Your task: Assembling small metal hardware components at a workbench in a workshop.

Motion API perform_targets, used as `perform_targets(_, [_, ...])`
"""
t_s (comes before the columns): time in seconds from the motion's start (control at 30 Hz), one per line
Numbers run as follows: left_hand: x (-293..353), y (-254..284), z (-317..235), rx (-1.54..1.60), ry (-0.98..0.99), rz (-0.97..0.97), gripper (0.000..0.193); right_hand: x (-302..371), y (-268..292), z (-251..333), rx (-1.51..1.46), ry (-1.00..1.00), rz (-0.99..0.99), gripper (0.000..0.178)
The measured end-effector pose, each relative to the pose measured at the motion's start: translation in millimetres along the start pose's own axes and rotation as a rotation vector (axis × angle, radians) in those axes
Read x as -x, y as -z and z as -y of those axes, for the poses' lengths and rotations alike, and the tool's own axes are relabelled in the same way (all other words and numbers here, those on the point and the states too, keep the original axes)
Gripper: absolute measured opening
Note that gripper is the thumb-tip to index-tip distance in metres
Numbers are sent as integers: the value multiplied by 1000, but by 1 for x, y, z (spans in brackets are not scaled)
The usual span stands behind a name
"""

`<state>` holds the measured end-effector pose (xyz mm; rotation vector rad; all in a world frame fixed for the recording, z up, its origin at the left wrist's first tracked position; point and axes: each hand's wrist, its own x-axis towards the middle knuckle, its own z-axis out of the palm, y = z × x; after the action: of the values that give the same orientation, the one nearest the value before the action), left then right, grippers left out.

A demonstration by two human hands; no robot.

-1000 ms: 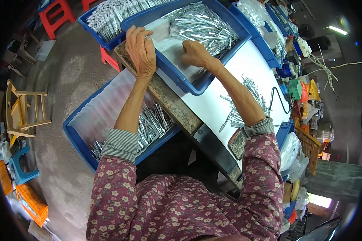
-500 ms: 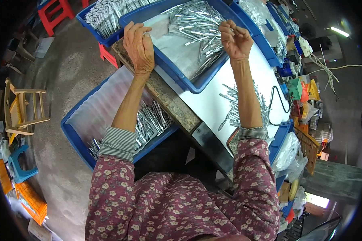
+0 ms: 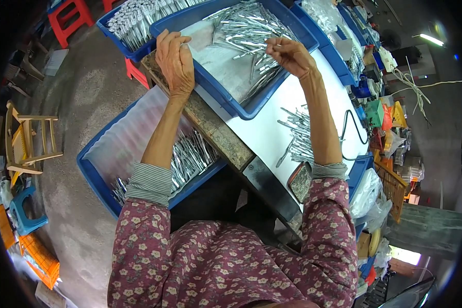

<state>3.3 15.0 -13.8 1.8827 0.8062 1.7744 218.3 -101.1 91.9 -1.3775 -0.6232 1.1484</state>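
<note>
My left hand is at the left side of a blue plastic tray, its fingers curled over the rim. Inside that tray, a loose pile of thin silvery metal rods lies toward the far and right side on a pale liner. Over the right part of the pile is my right hand, thumb and fingertips pinched together. Whatever sits between those fingertips is too small to make out. A second batch of rods is scattered on the white tabletop, left of my right forearm.
At my left, a lower blue tray holds more rods. Another blue bin full of rods stands beyond my left hand. A dark-edged flat object lies by my right sleeve. A red stool and wooden chair stand on the floor.
My right hand has shifted left and a little nearer, now pinching over the pile, and its forearm slants more. My left hand stays almost in place at the tray's rim.
</note>
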Motion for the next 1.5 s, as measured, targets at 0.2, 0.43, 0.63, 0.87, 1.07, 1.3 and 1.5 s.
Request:
perform_targets(0.2, [0,-4,-2,23,2,-4,21,-26,35,1,358,-104,37,16])
perform_targets(0.43, [0,-1,0,26,11,-15,20,-34,13,-18,1720,29,-92,22])
perform_targets(0.63, [0,-3,-2,23,-1,-16,18,-29,13,-27,1851,128,-251,18])
perform_targets(0.87, [0,-2,-2,16,-1,-18,19,-40,13,-32,1972,276,-84,18])
perform_targets(1.07, [0,0,0,0,5,-10,19,-40,13,-27,1827,47,-167,20])
perform_targets(1.3, [-1,-2,-2,14,0,-15,18,-49,32,-29,1741,115,-89,19])
perform_targets(1.5, [0,-1,-1,9,-5,-11,18,-41,16,-35,1888,229,-66,15])
